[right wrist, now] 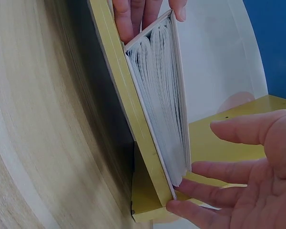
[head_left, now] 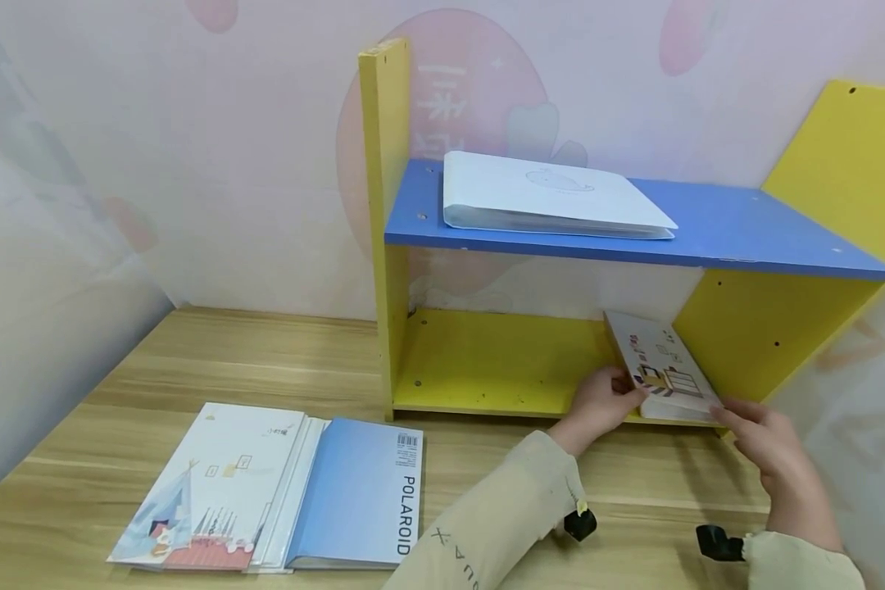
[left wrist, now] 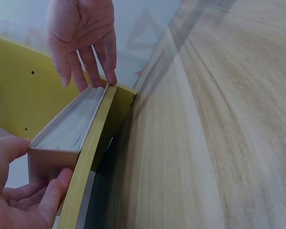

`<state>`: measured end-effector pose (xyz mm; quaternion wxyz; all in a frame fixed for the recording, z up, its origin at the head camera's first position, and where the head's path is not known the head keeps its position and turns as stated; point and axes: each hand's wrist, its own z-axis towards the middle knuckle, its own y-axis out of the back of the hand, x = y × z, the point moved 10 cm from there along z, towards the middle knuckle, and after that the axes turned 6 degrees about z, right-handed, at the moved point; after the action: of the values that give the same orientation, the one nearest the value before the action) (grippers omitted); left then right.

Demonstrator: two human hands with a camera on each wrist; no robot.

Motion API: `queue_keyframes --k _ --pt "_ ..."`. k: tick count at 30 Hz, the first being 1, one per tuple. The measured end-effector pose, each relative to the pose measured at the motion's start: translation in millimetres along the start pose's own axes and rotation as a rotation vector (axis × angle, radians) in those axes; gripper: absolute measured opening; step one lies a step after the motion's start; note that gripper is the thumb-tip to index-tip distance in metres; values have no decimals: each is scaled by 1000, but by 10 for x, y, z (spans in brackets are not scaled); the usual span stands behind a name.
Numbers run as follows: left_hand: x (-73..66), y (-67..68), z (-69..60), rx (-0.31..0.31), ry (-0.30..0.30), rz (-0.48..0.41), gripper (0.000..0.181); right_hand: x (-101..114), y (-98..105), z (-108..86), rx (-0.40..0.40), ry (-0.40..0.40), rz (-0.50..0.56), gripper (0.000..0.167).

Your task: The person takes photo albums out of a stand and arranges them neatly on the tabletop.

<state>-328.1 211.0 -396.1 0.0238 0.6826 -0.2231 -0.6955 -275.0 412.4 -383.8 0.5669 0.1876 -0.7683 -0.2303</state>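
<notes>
A photo album [head_left: 664,360] with a pale illustrated cover lies flat on the yellow lower shelf board [head_left: 487,360], at its right end. My left hand [head_left: 597,410] grips its spine side, thumb at the cover's edge and fingers curled low against the spine. At the opposite edge, my right hand [head_left: 770,442] touches the album with extended fingers. From the right wrist, the album's page edges [right wrist: 157,100] face the camera, close to the board's front edge, and the right thumb stands off the cover. The left wrist view shows the left fingers [left wrist: 26,195] against the spine.
A white album [head_left: 553,192] with a whale drawing lies on the blue upper shelf [head_left: 723,221]. On the wooden table [head_left: 265,352] at left lie an illustrated album [head_left: 214,483] and a blue Polaroid album [head_left: 361,492]. Yellow side panels [head_left: 387,229] flank the shelves.
</notes>
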Motion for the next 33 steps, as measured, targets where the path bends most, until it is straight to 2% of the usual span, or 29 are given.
queue_keyframes --k 7,12,18,21,28,33 --pt "-6 15 -14 -24 6 21 24 -73 72 1 -55 -40 49 72" --pt "10 27 -41 -33 18 15 26 -116 123 -7 -61 -74 49 75" --pt "25 49 -107 -22 43 -16 33 -174 132 -14 -63 -119 124 78" --pt "23 59 -146 -17 45 -11 37 -194 148 -3 -79 -124 115 78" --pt "53 -19 -197 35 49 -181 38 -254 132 43 -75 -143 76 81" --pt "111 -26 -196 33 56 -244 33 -271 100 58 -42 -126 81 81"
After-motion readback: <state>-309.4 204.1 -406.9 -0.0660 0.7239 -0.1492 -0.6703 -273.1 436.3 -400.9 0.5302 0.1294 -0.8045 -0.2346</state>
